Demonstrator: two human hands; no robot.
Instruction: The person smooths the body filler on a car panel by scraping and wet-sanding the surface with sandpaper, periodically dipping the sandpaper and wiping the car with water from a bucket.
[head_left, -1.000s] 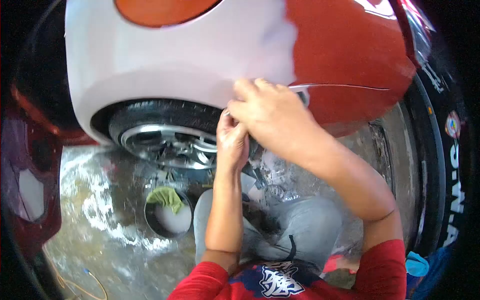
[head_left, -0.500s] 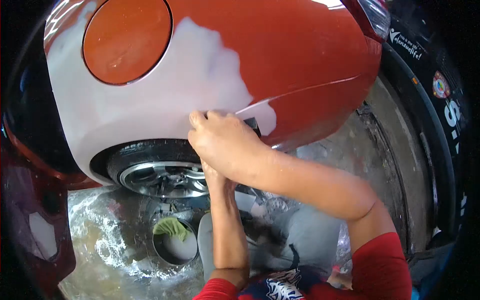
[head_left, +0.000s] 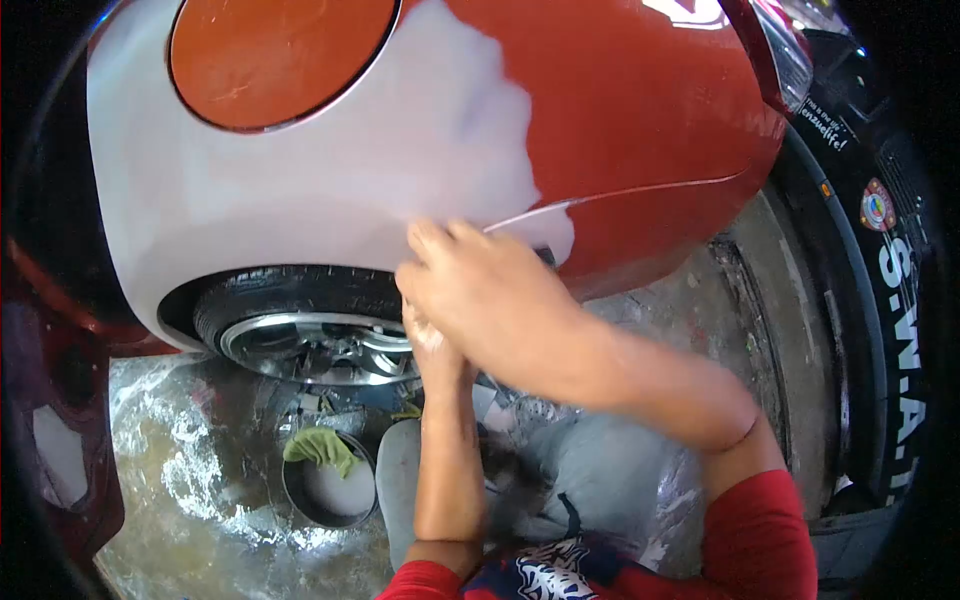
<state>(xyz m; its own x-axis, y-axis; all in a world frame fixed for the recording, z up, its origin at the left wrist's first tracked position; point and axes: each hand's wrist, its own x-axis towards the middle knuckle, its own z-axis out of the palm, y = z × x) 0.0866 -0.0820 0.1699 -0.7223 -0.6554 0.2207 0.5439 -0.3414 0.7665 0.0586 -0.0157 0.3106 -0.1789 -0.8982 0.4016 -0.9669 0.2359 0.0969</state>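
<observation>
A red car panel has a large whitish-grey patch around its round orange cap and above the wheel arch. My right hand is at the rear edge of the arch, its fingers bent against the lower part of the patch. Whatever lies under those fingers is hidden. Beneath it, my left hand reaches up to the arch edge, with its fingers mostly covered by my right hand. The tyre and silver wheel are just left of both hands.
A dark bucket of cloudy liquid stands on the wet floor, with a green cloth over its rim. A dark red panel is at the left. A black bumper with white lettering runs down the right side.
The view has shifted, showing more of the panel and the orange cap than a second ago. My right hand now covers more of my left hand at the arch edge.
</observation>
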